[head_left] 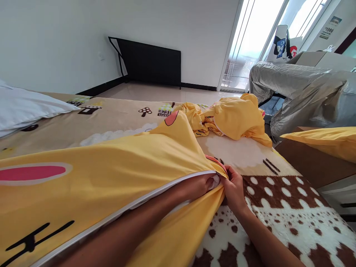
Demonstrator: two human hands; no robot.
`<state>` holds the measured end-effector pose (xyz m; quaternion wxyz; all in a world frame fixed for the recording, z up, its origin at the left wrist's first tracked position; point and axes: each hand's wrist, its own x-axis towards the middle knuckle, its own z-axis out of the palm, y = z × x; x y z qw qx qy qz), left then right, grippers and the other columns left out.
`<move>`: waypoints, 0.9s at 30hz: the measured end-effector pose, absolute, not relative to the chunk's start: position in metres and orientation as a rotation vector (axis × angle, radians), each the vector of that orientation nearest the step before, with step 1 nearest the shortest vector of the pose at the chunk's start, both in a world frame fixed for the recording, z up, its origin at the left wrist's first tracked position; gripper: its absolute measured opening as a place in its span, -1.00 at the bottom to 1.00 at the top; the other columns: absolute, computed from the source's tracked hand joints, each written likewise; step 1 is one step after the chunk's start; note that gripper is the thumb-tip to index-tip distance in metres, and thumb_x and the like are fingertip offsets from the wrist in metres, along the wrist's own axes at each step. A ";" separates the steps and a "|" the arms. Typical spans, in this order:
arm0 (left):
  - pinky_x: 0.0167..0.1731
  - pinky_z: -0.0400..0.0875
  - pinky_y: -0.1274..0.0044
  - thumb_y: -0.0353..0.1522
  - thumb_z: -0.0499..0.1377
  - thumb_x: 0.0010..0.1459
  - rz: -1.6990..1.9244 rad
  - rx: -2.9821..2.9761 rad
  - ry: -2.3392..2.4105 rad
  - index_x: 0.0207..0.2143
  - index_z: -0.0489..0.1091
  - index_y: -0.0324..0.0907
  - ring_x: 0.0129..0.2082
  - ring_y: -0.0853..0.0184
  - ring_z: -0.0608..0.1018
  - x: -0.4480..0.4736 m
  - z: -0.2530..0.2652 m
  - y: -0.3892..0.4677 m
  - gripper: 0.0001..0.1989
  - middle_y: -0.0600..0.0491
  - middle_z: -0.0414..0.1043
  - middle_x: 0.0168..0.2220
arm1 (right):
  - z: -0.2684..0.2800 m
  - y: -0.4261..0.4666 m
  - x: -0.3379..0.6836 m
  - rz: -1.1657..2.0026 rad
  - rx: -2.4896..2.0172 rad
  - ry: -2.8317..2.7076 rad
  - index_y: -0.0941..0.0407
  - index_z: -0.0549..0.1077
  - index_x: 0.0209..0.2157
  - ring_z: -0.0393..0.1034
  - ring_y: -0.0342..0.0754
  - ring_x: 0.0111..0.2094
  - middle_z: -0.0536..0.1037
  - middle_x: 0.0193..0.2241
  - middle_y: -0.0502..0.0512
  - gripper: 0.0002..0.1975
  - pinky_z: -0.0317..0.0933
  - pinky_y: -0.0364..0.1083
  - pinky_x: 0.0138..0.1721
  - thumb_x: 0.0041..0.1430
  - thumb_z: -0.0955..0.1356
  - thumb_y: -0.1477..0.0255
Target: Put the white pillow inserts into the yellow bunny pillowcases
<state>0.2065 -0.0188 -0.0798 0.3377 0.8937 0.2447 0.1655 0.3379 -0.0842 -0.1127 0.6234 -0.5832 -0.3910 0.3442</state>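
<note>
A yellow duvet cover (133, 155) with a cartoon print lies spread over the bed, its white-edged zip opening running diagonally towards the near left. My left arm reaches in through that opening. Inside, near the cover's far end, my left hand (202, 186) is closed with its fingers curled against a bit of white fabric (215, 181); part of the hand is in the folds. From outside, my right hand (234, 190) pinches the gathered yellow cloth at the end of the opening, right beside the left fingertips.
Crumpled yellow bedding (236, 116) lies at the bed's far edge. A white pillow (30, 107) is at left, on a patterned blanket (278, 193). Beyond stand a black folded panel (150, 63), silver-wrapped furniture (303, 79) and a cardboard box (308, 163) under yellow cloth (328, 141).
</note>
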 end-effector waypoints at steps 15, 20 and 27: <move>0.11 0.22 0.33 -0.44 0.00 0.08 0.458 2.313 0.673 -0.12 0.39 -0.13 -0.03 0.18 0.40 0.208 -0.083 -0.018 -0.68 -0.02 0.41 -0.03 | -0.121 -0.084 0.337 0.743 -1.357 -0.924 0.15 0.35 -0.29 0.32 -0.09 -0.41 0.48 -0.41 0.05 -0.75 0.26 -0.14 -0.36 0.02 0.33 0.28; -0.03 0.33 0.37 -0.47 0.03 -0.08 0.397 2.211 0.669 -0.29 0.43 -0.18 -0.23 0.22 0.46 0.208 -0.075 -0.017 -0.72 0.01 0.49 -0.22 | -0.117 -0.085 0.338 0.686 -1.392 -0.977 0.15 0.35 -0.31 0.31 -0.10 -0.41 0.46 -0.45 0.02 -0.78 0.24 -0.15 -0.35 0.01 0.34 0.33; 0.05 0.29 0.46 -0.52 -0.03 0.10 0.574 2.109 0.625 -0.07 0.34 -0.16 -0.05 0.33 0.42 0.207 -0.069 -0.011 -0.64 0.05 0.41 -0.04 | -0.114 -0.086 0.335 0.729 -1.360 -0.917 0.15 0.35 -0.30 0.37 -0.07 -0.38 0.51 -0.39 0.06 -0.71 0.28 -0.11 -0.32 0.00 0.35 0.24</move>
